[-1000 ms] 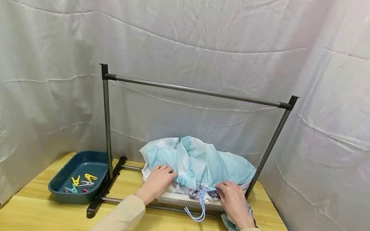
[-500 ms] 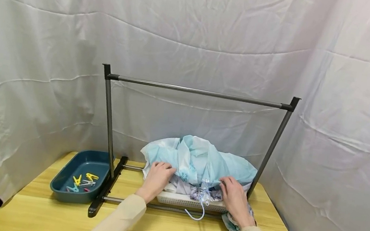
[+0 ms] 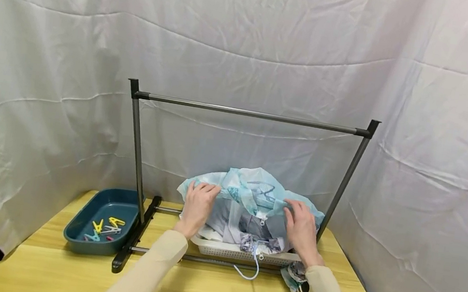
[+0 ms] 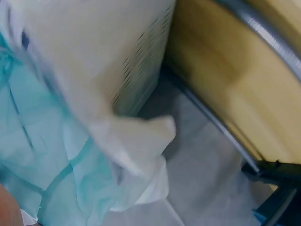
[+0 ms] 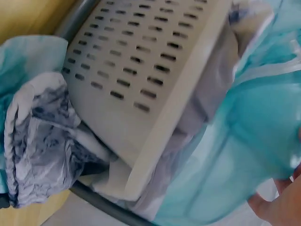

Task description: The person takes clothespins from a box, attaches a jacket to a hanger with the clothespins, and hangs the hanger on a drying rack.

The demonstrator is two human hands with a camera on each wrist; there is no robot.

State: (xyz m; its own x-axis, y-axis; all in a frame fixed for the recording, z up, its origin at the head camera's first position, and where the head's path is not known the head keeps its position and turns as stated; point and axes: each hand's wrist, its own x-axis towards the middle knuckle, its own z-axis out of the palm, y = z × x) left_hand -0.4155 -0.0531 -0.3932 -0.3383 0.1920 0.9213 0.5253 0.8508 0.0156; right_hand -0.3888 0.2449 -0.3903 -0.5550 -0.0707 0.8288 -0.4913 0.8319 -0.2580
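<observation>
A thin light-blue zip jacket [image 3: 212,178] lies over white and lilac clothing [image 3: 229,223] in a white perforated basket [image 3: 225,250]. My left hand [image 3: 198,207] grips the jacket's lifted edge on the left in the head view. On the right, my right hand [image 3: 300,227] pinches the same edge, thumb below the fingers. Between them dangles a zip pull [image 3: 262,222]. A blue hanger shape [image 3: 264,191] shows on the raised cloth. Another blue hook [image 3: 253,270] juts over the basket's front. In the left wrist view the left fingers are mostly out of sight.
A dark metal rack stands around the basket, its top bar [image 3: 247,112] above the hands. Left of it, a dark blue tray [image 3: 108,208] holds several clothes pegs [image 3: 111,230]. A patterned cloth bundle [image 3: 294,275] spills out at front right. Grey curtain [image 3: 248,31] encloses the table.
Both hands have moved up and back, lifting the jacket's front edge off the lilac clothing underneath. One of the two blue hooks has risen with the jacket; the other stays at the basket's front.
</observation>
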